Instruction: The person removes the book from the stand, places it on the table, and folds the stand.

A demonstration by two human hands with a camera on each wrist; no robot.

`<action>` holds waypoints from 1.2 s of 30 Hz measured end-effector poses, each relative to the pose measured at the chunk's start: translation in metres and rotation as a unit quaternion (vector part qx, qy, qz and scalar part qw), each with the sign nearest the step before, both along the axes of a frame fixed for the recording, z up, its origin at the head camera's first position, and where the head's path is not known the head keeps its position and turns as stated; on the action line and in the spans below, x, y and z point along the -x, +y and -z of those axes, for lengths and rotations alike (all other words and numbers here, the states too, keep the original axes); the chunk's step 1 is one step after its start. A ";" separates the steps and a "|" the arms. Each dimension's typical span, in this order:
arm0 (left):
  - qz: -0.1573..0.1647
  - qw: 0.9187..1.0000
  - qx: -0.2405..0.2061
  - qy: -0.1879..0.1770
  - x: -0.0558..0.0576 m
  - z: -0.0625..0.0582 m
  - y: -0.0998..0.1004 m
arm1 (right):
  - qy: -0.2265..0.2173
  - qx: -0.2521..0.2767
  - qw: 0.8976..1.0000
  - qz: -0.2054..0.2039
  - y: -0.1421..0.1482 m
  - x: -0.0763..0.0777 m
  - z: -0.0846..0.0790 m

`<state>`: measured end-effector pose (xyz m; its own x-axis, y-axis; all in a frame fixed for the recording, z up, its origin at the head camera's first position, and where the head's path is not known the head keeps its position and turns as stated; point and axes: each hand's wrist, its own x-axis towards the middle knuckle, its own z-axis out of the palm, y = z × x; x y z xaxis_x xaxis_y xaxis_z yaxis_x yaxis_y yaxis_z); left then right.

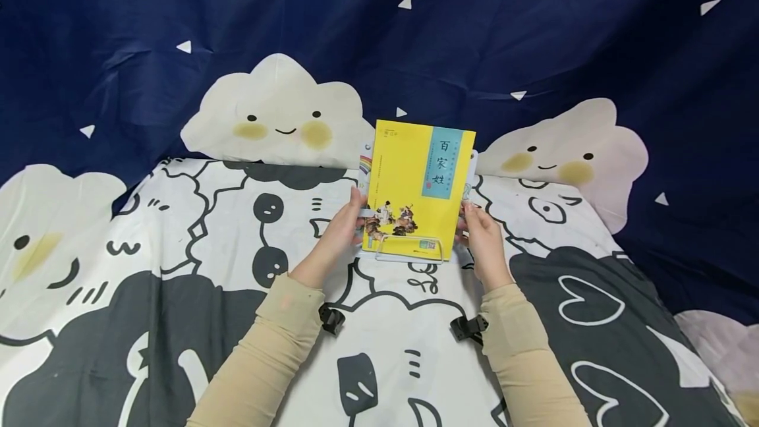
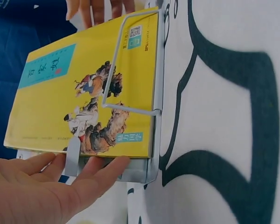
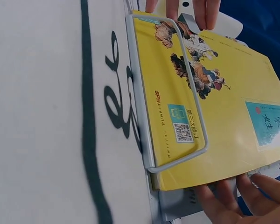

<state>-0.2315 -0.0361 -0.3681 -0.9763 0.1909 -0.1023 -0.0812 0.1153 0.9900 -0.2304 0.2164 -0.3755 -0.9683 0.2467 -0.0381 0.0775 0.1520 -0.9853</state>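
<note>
A yellow book [image 1: 409, 183] with a blue title panel of Chinese characters leans upright in a book stand [image 2: 139, 173]. The stand's wire bar [image 3: 198, 112] crosses the lower part of the cover. Along the book's left side, my left hand [image 1: 342, 221] touches the edge with extended fingers, near a silver tab [image 2: 73, 156] that overlaps the cover. On the opposite side my right hand [image 1: 485, 239] has its fingertips against the book's right edge, in front of the stand's back plate. The book hides most of that plate.
The stand rests on a white and dark grey patterned bedspread [image 1: 379, 321]. Behind it hangs a navy cloth [image 1: 450, 38] with white triangles, and cloud-shaped faces [image 1: 279, 111] show in front of that. Black wrist mounts [image 1: 332, 319] sit at both sleeve cuffs.
</note>
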 end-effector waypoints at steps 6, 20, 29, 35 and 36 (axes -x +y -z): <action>0.011 0.999 -0.036 -0.009 -0.001 0.000 0.000 | -0.018 -0.024 0.999 -0.010 -0.003 -0.001 -0.001; 0.012 0.998 -0.053 -0.020 -0.002 -0.002 0.006 | 0.012 -0.051 0.998 0.038 0.000 0.001 0.002; 0.019 0.996 -0.081 -0.022 -0.004 -0.006 0.010 | 0.027 -0.050 0.997 0.054 0.003 -0.002 -0.004; 0.033 0.992 -0.118 -0.021 -0.004 -0.007 0.012 | 0.031 -0.044 0.996 0.069 0.006 -0.001 -0.005; 0.035 0.991 -0.124 -0.021 -0.004 -0.006 0.013 | 0.033 -0.046 0.996 0.071 0.007 -0.001 -0.005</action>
<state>-0.2271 -0.0233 -0.3617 -0.9556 0.2826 -0.0836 -0.1231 -0.1249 0.9845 -0.2293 0.2230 -0.3702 -0.9233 0.3802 0.0540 0.0392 0.2333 -0.9716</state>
